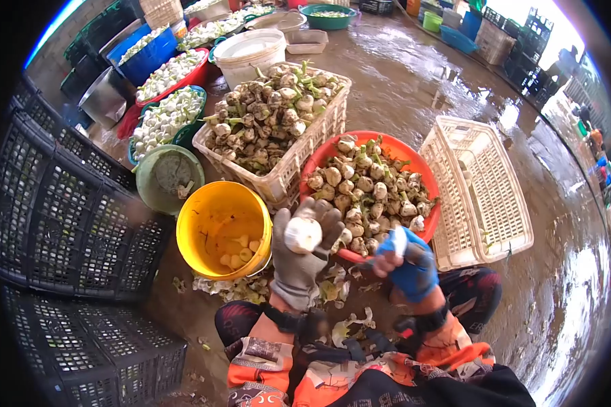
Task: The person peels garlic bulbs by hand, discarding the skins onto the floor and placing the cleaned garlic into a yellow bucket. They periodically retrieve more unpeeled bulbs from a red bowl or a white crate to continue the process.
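A white peeled bulb (303, 235) lies in my left hand (300, 254), which wears a grey glove and has its fingers curled round it. My right hand (407, 264), in a blue glove with bare fingertips, is closed on a small tool whose pale part (398, 241) points up; its shape is blurred. Left of my left hand is a yellow bucket (200, 234) with a few pale bulbs (241, 254) at its bottom. Just beyond my hands is a red basin (424, 169) heaped with unpeeled brownish bulbs (366, 190).
A beige crate (271, 183) of unpeeled bulbs stands behind the bucket. Another beige crate (499, 197) is at right. Black crates (68, 210) line the left side. A green bucket (149, 180) and tubs of white bulbs (170, 122) stand further back. Peelings (237, 288) litter the wet floor.
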Available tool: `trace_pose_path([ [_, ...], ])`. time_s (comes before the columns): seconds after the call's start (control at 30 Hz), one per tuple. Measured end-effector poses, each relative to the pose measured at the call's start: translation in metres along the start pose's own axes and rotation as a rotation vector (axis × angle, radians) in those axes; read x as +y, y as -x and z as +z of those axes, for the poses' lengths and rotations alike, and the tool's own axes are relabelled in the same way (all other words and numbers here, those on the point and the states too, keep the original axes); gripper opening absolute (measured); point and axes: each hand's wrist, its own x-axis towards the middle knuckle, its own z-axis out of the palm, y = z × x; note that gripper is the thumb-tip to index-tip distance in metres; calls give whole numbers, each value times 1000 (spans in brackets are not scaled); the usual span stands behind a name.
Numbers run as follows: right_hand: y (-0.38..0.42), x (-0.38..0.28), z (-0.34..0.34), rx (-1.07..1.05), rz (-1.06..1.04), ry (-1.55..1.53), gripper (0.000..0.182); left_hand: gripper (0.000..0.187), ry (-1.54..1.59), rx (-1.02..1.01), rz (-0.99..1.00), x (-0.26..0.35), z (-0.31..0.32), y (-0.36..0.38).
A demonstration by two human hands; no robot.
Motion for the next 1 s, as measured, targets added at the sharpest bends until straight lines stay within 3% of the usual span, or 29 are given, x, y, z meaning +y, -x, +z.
trace_pose_path([
  [0.03, 10, -6, -4, 29, 2, 96, 26, 44, -59, 12, 34, 4, 0, -1],
  [0.07, 15, -7, -11, 72, 30, 395, 28, 44, -122, 23, 63, 7, 4, -2],
  [0.1, 14, -1, -15, 159, 331, 549, 27, 46, -177, 60, 53, 6, 9, -3],
  [0.13, 11, 11, -14, 130, 546, 936, 27, 47, -228, 92, 33, 0, 12, -3],
  [0.17, 15, 30, -32, 16, 332, 1404, 29, 47, -1113, -38, 343, -14, 12, 3],
  [0.2, 15, 45, -49, -104, 77, 1866, 31, 47, -1014, -2, 321, -15, -2, 0],
  [0.27, -5, 47, -43, 260, 81, 1001, 41, 51, -993, 97, 253, -17, -12, -4],
  [0.3, -14, 33, -30, 264, 125, 889, 47, 53, -1090, 104, 235, -20, -10, -5],
  [0.33, -24, 29, -21, 263, 100, 890, 47, 54, -1187, 118, 213, -25, -9, -4],
  [0.4, -35, 26, -8, 78, -324, 1403, 42, 46, -1315, 53, 225, -34, -13, -4],
  [0.43, -38, 26, -11, 75, -269, 1629, 30, 44, -1413, 36, 219, -37, -16, -1],
  [0.47, -37, 24, -9, 82, -268, 1631, 30, 42, -1557, -11, 315, -39, -17, -2],
  [0.53, -32, 24, -5, 117, -91, 1619, 20, 39, -1549, 1, 302, -40, -21, 2],
  [0.57, -32, 33, -9, 139, -184, 1594, 9, 36, -1549, 15, 295, -40, -24, 5],
  [0.67, -28, 36, 8, 178, -220, 1753, 6, 32, -1511, 30, 309, -40, -24, 8],
  [0.73, -28, 47, 2, 229, -368, 1753, 3, 32, -1403, 111, 287, -42, -18, 1],
  [0.8, -30, 48, 1, 324, -354, 1581, 4, 37, -1435, 149, 423, -42, -3, 5],
  [0.83, -27, 49, 0, 336, -344, 1578, 4, 42, -1644, 131, 563, -36, -14, -3],
  [0.87, -27, 47, 0, 341, -326, 1460, 6, 42, -1648, 132, 553, -31, -7, -2],
  [0.93, -25, 44, 1, 338, -300, 1345, 8, 44, -1317, 447, -45, -24, 12, 5],
  [1.0, -24, 37, 10, 249, 5, 779, 16, 40, -1153, 410, -90, -21, 7, 6],
])
